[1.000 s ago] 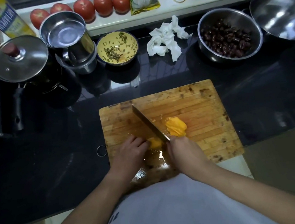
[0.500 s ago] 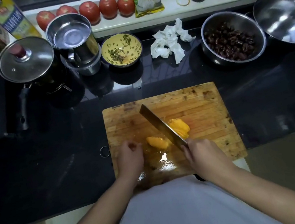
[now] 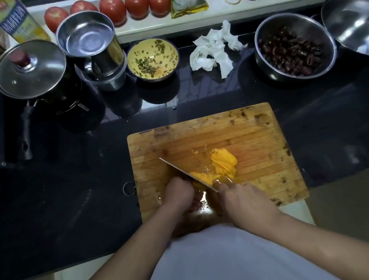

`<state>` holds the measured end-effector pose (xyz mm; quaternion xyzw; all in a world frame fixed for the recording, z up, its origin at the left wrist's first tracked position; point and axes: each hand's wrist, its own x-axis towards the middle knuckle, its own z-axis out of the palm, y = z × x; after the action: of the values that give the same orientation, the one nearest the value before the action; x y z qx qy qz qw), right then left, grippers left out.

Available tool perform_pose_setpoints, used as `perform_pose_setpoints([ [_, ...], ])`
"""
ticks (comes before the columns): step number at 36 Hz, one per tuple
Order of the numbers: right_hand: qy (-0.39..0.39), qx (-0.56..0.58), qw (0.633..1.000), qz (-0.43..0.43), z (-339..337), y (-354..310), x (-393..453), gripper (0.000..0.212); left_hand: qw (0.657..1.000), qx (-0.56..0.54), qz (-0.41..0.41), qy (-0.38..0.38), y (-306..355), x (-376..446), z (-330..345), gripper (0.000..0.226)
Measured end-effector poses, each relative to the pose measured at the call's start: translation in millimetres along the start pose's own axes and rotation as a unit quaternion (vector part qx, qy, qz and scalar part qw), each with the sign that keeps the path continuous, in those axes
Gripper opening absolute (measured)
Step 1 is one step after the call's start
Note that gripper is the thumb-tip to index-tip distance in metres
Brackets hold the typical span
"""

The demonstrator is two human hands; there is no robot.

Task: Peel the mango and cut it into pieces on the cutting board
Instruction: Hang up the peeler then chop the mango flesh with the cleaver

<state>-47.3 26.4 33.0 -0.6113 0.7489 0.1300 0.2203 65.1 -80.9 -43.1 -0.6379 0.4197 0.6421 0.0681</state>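
Mango point(image 3: 204, 178) sits near-centre on the board point(image 3: 260, 129), peeled, with a fan of cut slices point(image 3: 224, 161) lying just beyond and right of the knife point(image 3: 187, 175). Left hand point(image 3: 178, 194) is curled over the uncut piece, fingers tucked, pressing it down beside the blade; right hand point(image 3: 241, 197) is clenched round the knife handle, blade angled across the flesh. Handling judgement: flesh looks soft, wet and light, so likely slippery and easy to bruise; the juice pool at the board's near edge makes slipping more likely. Best hold is probably from above with knuckles toward the blade, light pressure, fingertips kept back; whether a stone remains inside cannot be told. Board is worn wood, flat on a dark glossy tabletop point(image 3: 57, 205), its near edge overhanging slightly. Room: bare board to the right and far side for pieces; pot point(image 3: 31, 71), steel cup point(image 3: 88, 44), herb bowl point(image 3: 152, 59), tissue point(image 3: 212, 51) and a bowl of dark fruit point(image 3: 294, 48) stand well apart at the back.
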Motion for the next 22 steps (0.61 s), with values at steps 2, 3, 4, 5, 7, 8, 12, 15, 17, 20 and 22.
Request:
perform_pose_setpoints([
  [2,-0.013,-0.006,1.000,0.000,-3,0,-2,0.024,1.000,0.011,0.010,-0.004,0,0,1,0.033],
  [3,-0.019,-0.006,1.000,0.003,-5,1,-2,0.025,1.000,0.015,0.016,-0.008,0,-1,2,0.031],
  [4,-0.026,-0.005,1.000,0.003,-4,0,-1,0.025,1.000,0.019,0.018,-0.010,0,-1,3,0.030],
  [5,-0.019,-0.004,1.000,-0.001,-2,-1,1,0.025,1.000,0.020,0.019,-0.011,0,-1,4,0.030],
  [7,-0.020,-0.022,0.999,-0.010,-1,-4,6,0.017,1.000,0.015,0.018,-0.011,-1,1,6,0.032],
  [8,-0.017,-0.029,0.999,-0.009,2,-4,8,0.022,1.000,0.011,0.015,-0.011,-1,1,7,0.033],
  [12,0.011,-0.008,1.000,-0.022,6,-6,21,0.017,0.999,0.032,0.037,0.011,1,-3,8,0.028],
  [15,0.045,0.053,0.998,0.010,10,-7,36,0.018,0.997,0.041,0.047,0.038,3,-5,9,0.029],
  [17,0.043,0.104,0.993,0.022,9,-7,42,0.017,0.998,0.016,0.039,0.038,4,-5,8,0.033],
  [20,0.012,0.169,0.985,0.027,12,0,41,0.023,0.997,0.033,0.047,0.049,-1,-4,1,0.039],
  [22,0.005,0.251,0.966,0.055,14,4,35,0.027,0.993,0.081,0.062,0.064,-7,-1,-4,0.038],
])
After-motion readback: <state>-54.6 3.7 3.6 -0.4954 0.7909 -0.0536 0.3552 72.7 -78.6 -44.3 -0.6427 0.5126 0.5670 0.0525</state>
